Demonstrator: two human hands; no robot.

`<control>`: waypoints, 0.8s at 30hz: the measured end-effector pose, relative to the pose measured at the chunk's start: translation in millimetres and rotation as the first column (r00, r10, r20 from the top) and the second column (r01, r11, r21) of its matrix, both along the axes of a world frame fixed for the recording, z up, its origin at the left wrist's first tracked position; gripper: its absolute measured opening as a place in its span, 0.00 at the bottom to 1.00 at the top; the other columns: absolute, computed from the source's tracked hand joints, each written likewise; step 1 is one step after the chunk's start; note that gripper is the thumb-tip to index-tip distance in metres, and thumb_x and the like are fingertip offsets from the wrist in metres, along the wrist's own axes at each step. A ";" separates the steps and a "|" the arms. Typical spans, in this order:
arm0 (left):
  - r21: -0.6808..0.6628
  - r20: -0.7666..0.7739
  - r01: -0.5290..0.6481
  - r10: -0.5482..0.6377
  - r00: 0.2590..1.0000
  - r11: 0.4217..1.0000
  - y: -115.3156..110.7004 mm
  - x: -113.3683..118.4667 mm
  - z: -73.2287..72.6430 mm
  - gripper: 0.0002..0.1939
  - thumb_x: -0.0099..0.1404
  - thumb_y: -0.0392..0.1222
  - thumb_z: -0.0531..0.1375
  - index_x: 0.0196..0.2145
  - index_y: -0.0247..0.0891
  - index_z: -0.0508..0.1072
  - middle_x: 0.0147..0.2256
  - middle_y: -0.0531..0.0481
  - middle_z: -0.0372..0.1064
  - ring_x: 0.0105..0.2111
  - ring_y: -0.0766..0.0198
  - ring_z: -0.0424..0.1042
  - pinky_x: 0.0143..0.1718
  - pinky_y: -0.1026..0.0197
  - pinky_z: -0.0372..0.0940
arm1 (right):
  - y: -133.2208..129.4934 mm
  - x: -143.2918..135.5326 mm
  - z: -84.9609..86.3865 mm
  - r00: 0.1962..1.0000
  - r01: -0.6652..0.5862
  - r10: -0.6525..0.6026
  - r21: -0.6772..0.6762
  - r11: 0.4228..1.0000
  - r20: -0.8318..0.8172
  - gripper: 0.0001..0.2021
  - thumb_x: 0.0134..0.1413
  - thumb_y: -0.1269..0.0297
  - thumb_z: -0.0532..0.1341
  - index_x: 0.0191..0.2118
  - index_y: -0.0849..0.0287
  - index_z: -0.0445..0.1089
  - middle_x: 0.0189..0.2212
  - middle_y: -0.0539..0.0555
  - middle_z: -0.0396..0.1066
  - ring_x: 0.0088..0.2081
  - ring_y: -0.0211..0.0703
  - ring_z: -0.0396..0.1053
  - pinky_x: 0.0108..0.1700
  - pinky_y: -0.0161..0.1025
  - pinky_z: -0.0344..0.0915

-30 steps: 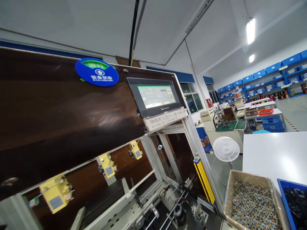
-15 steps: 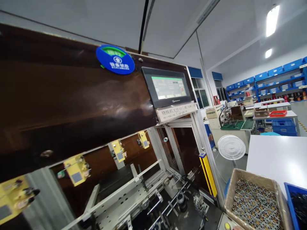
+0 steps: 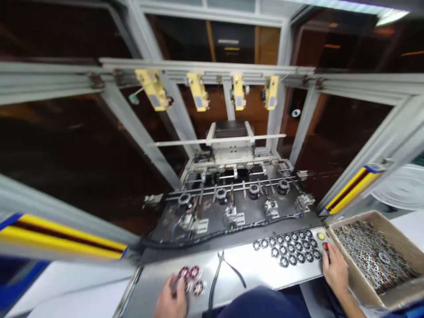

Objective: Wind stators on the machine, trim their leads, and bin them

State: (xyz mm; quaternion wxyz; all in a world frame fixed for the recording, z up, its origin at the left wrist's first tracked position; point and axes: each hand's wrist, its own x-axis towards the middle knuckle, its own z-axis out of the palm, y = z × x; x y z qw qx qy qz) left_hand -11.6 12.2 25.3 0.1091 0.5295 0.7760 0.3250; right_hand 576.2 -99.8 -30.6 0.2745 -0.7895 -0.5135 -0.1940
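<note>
At the lower left my left hand has its fingers closed round a small dark part, blurred, beside several red and copper-wound rings on the metal ledge. My right hand is at the button panel on the right, its fingers by the red button, just below the yellow button. Whether those fingers hold anything is hidden. Pliers lie with handles spread between the hands. Several dark ring cores stand in rows left of my right hand.
Behind the ledge is a machine bed with several spindles and a row of yellow units above. A box of metal cores stands at right. Yellow sensor bars flank the opening.
The view has swung down and left from the screen and room to the machine bed and ledge. Both hands are now in view.
</note>
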 end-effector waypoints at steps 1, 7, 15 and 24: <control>-0.005 0.009 -0.020 0.020 1.000 1.000 -2.6 -0.7 -8.9 0.18 0.68 0.53 0.54 0.47 0.40 0.73 0.40 0.40 0.78 0.42 0.46 0.78 0.42 0.48 0.73 | 0.8 2.0 0.2 1.000 -0.006 0.006 -0.012 1.000 0.002 0.33 0.69 0.47 0.46 0.54 0.73 0.73 0.51 0.74 0.73 0.52 0.65 0.72 0.56 0.59 0.68; -0.009 0.032 -0.064 0.064 0.997 0.998 -6.0 2.3 -27.5 0.27 0.66 0.57 0.52 0.53 0.35 0.72 0.46 0.37 0.78 0.45 0.47 0.77 0.49 0.49 0.69 | 4.1 9.6 6.0 1.000 -0.016 0.017 -0.059 0.998 0.020 0.34 0.68 0.46 0.46 0.55 0.74 0.73 0.49 0.74 0.73 0.50 0.65 0.71 0.54 0.58 0.66; -0.009 0.016 -0.063 0.063 0.998 0.998 -9.9 4.2 -23.4 0.28 0.67 0.58 0.51 0.52 0.33 0.72 0.43 0.37 0.78 0.43 0.48 0.76 0.50 0.49 0.68 | 3.5 8.2 10.7 1.000 0.001 0.002 -0.086 0.996 0.029 0.33 0.68 0.47 0.46 0.54 0.73 0.73 0.48 0.74 0.74 0.50 0.63 0.70 0.52 0.56 0.66; -0.009 0.006 -0.061 0.061 0.998 0.998 -9.9 3.9 -22.7 0.27 0.68 0.57 0.51 0.52 0.35 0.72 0.45 0.37 0.78 0.44 0.47 0.77 0.48 0.49 0.68 | 2.6 4.8 11.7 0.998 0.015 -0.010 -0.088 0.996 0.055 0.32 0.69 0.48 0.47 0.53 0.74 0.74 0.49 0.73 0.74 0.50 0.63 0.72 0.52 0.54 0.67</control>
